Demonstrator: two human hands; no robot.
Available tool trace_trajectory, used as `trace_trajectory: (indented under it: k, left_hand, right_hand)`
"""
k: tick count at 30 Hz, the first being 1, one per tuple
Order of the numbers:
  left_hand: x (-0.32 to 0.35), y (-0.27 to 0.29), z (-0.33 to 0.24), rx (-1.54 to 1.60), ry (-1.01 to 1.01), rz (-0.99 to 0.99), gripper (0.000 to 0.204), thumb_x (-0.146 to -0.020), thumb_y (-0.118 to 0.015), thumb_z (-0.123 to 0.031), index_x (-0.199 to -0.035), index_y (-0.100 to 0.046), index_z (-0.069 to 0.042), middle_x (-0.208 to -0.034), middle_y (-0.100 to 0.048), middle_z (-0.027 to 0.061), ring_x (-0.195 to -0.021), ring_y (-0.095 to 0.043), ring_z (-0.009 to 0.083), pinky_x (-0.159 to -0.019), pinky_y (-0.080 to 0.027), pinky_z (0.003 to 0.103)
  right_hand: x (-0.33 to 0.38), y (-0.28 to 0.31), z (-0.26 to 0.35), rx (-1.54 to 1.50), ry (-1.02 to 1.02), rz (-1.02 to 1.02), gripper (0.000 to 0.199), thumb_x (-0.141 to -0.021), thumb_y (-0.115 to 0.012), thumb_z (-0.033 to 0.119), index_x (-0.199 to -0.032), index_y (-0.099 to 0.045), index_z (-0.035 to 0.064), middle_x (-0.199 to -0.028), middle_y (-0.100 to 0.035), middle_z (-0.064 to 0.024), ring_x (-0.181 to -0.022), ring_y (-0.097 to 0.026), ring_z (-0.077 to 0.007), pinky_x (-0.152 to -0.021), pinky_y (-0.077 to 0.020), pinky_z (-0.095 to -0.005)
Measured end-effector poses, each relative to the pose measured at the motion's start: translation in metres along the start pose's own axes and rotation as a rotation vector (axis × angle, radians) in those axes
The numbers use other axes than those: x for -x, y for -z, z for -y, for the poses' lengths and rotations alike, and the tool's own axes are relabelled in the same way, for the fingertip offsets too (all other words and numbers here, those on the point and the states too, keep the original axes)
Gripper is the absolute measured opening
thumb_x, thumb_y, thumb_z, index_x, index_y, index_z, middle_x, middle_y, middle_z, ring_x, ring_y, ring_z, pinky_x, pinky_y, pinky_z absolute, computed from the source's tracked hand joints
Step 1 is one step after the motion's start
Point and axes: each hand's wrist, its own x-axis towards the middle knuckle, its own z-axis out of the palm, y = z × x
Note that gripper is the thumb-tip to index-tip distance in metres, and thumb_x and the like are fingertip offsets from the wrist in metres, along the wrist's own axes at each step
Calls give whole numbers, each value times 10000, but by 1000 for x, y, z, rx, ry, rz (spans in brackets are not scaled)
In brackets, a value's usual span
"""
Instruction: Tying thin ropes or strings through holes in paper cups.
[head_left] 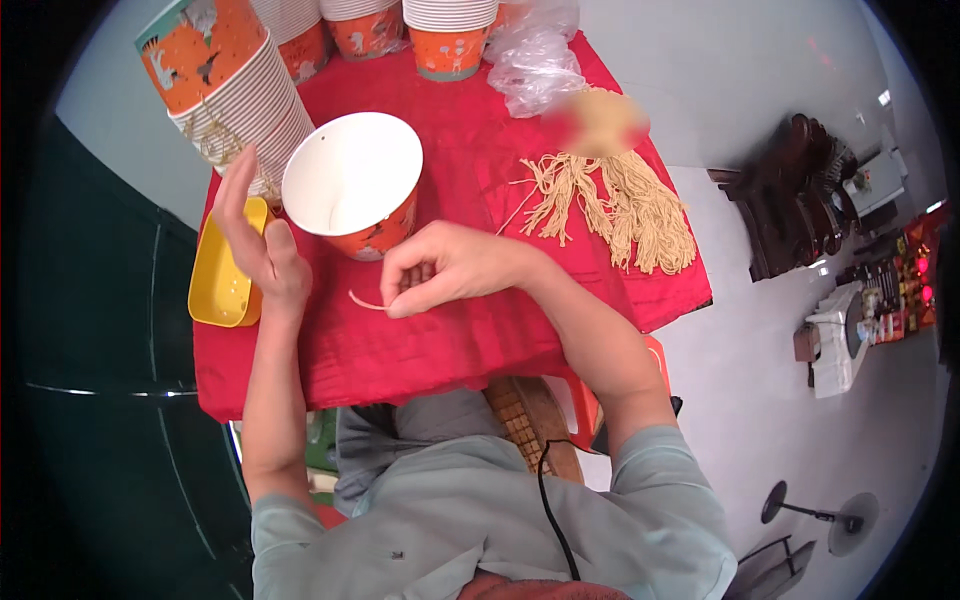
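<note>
My right hand (452, 268) is closed in a pinch just in front of a white-lined orange paper bucket (352, 172). A short piece of tan cord (366, 302) sticks out to the left from its fingertips. My left hand (265, 245) is raised on edge, its fingers stretched out and nothing visible in it. Behind those fingers stands a tall stack of nested paper buckets (235, 85), with loops of thin cord hanging on its side. Beside my left wrist lies a yellow plastic tray (222, 285). The bucket's inside shows no contents apart from a small dark spot on its wall.
A red cloth (455, 350) covers the table. Bundles of tan cord (640, 215) lie at the right, partly blurred. Clear plastic bags (535, 60) and more stacked buckets (448, 40) line the far side. An orange stool (655, 360) stands under the right edge.
</note>
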Motion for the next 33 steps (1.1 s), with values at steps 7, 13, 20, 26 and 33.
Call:
trace_trajectory:
  k: [7, 13, 20, 26, 33]
  left_hand:
    - [39, 43, -98, 192, 338, 370, 416, -946, -796, -7, -1347, -688, 0, -1221, -698, 140, -1088, -691, 260, -950, -566, 370]
    - [98, 53, -101, 462, 930, 292, 147, -1102, -714, -58, -1227, -753, 7, -1096, -740, 24, -935, -643, 80, -819, -527, 231]
    - [114, 70, -101, 475, 1072, 294, 203, -1136, -687, -146, -1268, -759, -9, -1154, -764, 30, -998, -682, 85, -824, -548, 250]
    - [120, 62, -104, 612, 1059, 281, 390, -1064, -741, -21, -1447, -665, -21, -1129, -725, -1, -912, -616, 39, -834, -512, 210]
    - [104, 66, -111, 635, 1124, 306, 531, -1080, -761, -104, -1570, -579, -13, -1131, -699, -6, -878, -597, 37, -778, -519, 224]
  right_hand:
    - [-17, -21, -43, 10, 60, -168, 153, -1024, -807, 181, -1045, -770, 34, -828, -728, 27, -762, -648, -41, -676, -517, -254]
    - [-19, -25, -44, 118, 82, -233, 181, -987, -792, 212, -1016, -784, 34, -821, -770, -35, -757, -708, -101, -709, -568, -308]
    - [-26, -37, -59, 254, 156, -152, 171, -1017, -791, 192, -1067, -778, 29, -914, -800, -95, -847, -777, -156, -772, -613, -334]
    - [-14, -35, -53, 233, 10, -194, 119, -1016, -812, 144, -1080, -783, 47, -887, -757, -4, -796, -689, -69, -705, -550, -276]
    - [-16, -42, -48, 227, 39, -164, 143, -1003, -800, 166, -1058, -769, 38, -818, -730, -51, -751, -695, -126, -689, -559, -322]
